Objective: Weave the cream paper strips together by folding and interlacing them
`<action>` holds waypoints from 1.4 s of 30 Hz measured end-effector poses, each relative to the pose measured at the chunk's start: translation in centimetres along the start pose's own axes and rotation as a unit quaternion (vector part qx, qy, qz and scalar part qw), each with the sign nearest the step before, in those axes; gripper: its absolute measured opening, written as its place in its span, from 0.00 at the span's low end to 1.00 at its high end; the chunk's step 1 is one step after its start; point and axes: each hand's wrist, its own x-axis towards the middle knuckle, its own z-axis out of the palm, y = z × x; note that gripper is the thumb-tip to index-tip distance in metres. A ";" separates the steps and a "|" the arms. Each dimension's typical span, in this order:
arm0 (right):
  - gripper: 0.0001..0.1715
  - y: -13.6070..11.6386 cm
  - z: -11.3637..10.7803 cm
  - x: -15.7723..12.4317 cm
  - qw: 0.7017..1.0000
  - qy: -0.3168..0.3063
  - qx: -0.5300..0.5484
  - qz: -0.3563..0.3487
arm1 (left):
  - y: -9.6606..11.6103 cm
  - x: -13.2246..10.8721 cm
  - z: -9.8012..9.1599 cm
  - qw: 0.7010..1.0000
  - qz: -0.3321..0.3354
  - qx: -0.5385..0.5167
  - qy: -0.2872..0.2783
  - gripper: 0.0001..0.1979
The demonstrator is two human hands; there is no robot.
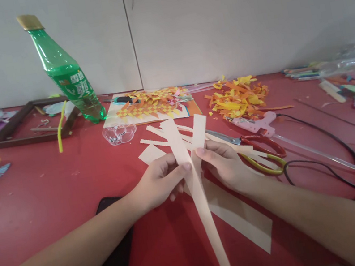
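A green plastic soda bottle (70,80) with a gold-coloured cap is standing on the red desk (156,250), appearing to lean leftward in this view. Its label (78,83) is showing large white Chinese characters, too soft to read surely. Nearer the person than the bottle, and to its right, a long cream paper strip (203,206) is running toward the person, its far end paired with a shorter cream strip end (199,128) in a V; whether the two are joined is hard to tell.

Both forearms are slanting inward, wrists low, thumbs uppermost. The left hand (158,179) is pinching the long strip between thumb and fingers; the right hand (221,162) is gripping the shorter end the same way — both sets of fingers closing narrowly on paper. A wide cream paper piece (240,213) is lying below them, farther from the bottle.

Right of the bottle, scissors (224,137) with red and yellow handles are lying beside a pink glue gun (255,123), and a heap of orange and yellow paper scraps (250,98) is sitting behind. Woven orange-yellow paper (149,109) is lying just right of the bottle — a dark frame (25,141) is resting to its left.
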 end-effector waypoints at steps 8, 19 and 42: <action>0.14 0.0 0.1 -0.1 0.999 -0.023 -0.027 -0.011 | -0.6 0.2 -0.3 0.999 0.013 -0.027 0.031 0.13; 0.18 0.1 0.1 0.0 0.999 0.026 -0.035 -0.009 | -0.3 0.2 -0.3 0.997 -0.001 -0.067 0.028 0.16; 0.17 0.8 -0.2 0.1 0.998 0.032 -0.056 -0.007 | -0.4 0.2 -0.1 0.998 0.009 -0.056 0.041 0.15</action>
